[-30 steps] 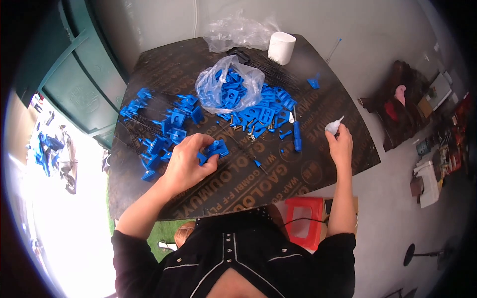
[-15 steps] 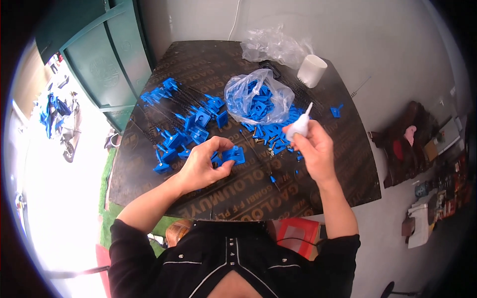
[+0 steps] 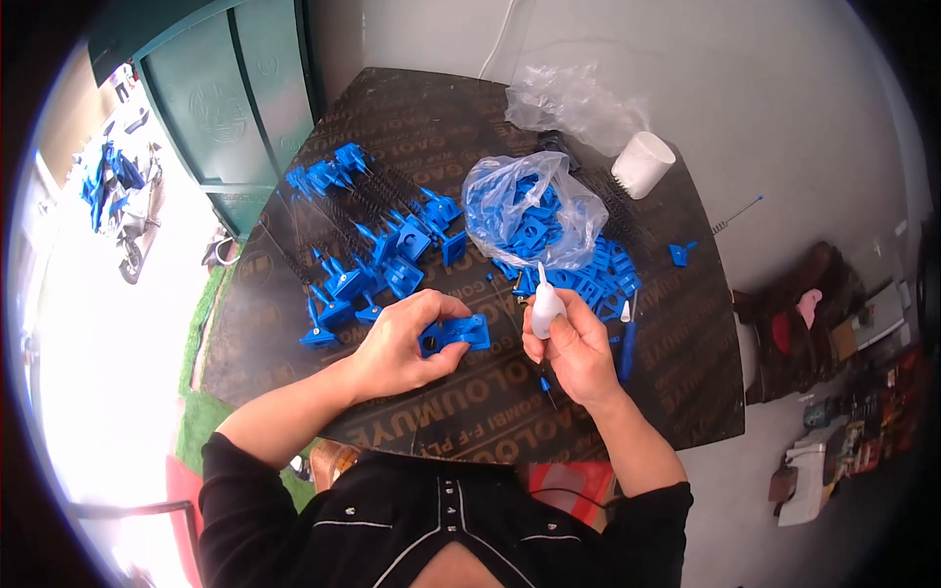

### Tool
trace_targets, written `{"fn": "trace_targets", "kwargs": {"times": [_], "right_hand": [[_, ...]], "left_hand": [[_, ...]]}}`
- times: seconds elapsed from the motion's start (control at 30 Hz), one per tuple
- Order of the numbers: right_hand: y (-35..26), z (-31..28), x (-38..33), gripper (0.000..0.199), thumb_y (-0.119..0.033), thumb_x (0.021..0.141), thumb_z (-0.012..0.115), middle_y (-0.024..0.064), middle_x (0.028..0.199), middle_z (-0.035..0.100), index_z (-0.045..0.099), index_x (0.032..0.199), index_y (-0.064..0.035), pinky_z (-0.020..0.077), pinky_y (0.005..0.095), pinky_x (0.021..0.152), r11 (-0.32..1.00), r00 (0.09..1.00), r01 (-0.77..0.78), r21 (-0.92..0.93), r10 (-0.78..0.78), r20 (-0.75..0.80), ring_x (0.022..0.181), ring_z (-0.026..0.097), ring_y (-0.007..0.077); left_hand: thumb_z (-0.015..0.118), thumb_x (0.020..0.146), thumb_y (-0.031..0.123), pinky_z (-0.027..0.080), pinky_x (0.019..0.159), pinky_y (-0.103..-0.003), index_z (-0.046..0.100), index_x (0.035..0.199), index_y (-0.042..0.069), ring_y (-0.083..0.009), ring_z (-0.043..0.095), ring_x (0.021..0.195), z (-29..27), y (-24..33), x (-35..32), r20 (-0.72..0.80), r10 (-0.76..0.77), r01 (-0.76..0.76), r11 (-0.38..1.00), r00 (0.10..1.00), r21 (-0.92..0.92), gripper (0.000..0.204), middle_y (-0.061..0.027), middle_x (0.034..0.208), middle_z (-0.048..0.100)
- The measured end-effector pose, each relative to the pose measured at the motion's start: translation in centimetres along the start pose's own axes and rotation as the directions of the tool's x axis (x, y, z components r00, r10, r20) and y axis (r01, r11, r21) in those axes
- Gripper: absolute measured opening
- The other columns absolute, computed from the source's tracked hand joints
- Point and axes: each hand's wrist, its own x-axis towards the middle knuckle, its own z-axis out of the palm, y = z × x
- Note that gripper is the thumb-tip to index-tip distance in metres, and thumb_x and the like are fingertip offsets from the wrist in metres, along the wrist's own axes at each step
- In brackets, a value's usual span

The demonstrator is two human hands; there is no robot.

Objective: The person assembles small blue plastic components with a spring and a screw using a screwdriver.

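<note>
Between the thumb and fingers of my left hand (image 3: 404, 343) is a blue plastic bracket (image 3: 469, 332) with a round hole, held low over the table's near half. My right hand (image 3: 573, 355) grips a small white squeeze bottle (image 3: 549, 310), its thin nozzle tilted upward. Just under that hand lies a small blue tip with a thin pin (image 3: 546, 386). Beyond the bottle, a clear plastic bag (image 3: 480, 211) holds many blue parts, and loose blue pieces (image 3: 616, 269) spill out beside it. Left of the bag stand several blue assemblies (image 3: 400, 274) with dark springs.
A dark printed board table (image 3: 676, 392) carries everything. At its back right are a white cup (image 3: 644, 165) and a crumpled clear bag (image 3: 578, 101). A blue-handled screwdriver (image 3: 627, 351) lies right of my right hand. One blue piece (image 3: 681, 254) sits near the right edge.
My right hand has brought the squeeze bottle left and nearer, towards the bracket, with the nozzle now more upright. My left hand still holds the bracket. The whole view has shifted slightly.
</note>
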Motion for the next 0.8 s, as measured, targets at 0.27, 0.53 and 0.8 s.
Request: {"fn": "trace_targets", "kwargs": {"times": [0.27,0.53,0.8], "right_hand": [[-0.2,-0.2,-0.5,0.032,-0.023,0.096,0.053,0.0074,0.092,0.054,0.046,0.120,-0.0037,0.0379,0.0261,0.063,0.993,0.999,0.037,-0.111,-0.036,0.017,0.072,0.046,0.0121],[-0.4,-0.2,-0.9,0.027,-0.021,0.095,0.053,0.0050,0.081,0.051,0.047,0.112,-0.0013,0.0337,0.0237,0.057,1.000,0.998,-0.002,0.000,0.002,-0.071,0.063,0.040,0.0095],[-1.0,0.2,-1.3,0.022,-0.015,0.093,0.049,0.0040,0.081,0.053,0.050,0.108,0.0003,0.0310,0.0193,0.052,0.975,0.984,0.003,-0.221,-0.043,-0.174,0.060,0.038,0.0049]], "left_hand": [[0.071,0.073,0.006,0.051,0.071,-0.035,0.058,0.101,0.002,-0.0288,0.061,0.084,0.2,-0.1,0.5,-0.043,0.055,-0.053,0.998,0.998,0.033,0.031,-0.0128,0.091,0.061],[0.071,0.073,0.005,0.050,0.070,-0.035,0.058,0.101,0.002,-0.0287,0.061,0.082,0.3,-0.4,0.3,-0.050,0.070,-0.067,0.996,0.996,0.056,0.031,-0.0123,0.088,0.060],[0.071,0.073,0.005,0.050,0.068,-0.034,0.060,0.100,0.003,-0.0273,0.060,0.081,0.4,-0.6,0.3,-0.059,0.058,-0.055,0.997,0.997,0.048,0.030,-0.0119,0.087,0.060]]}}
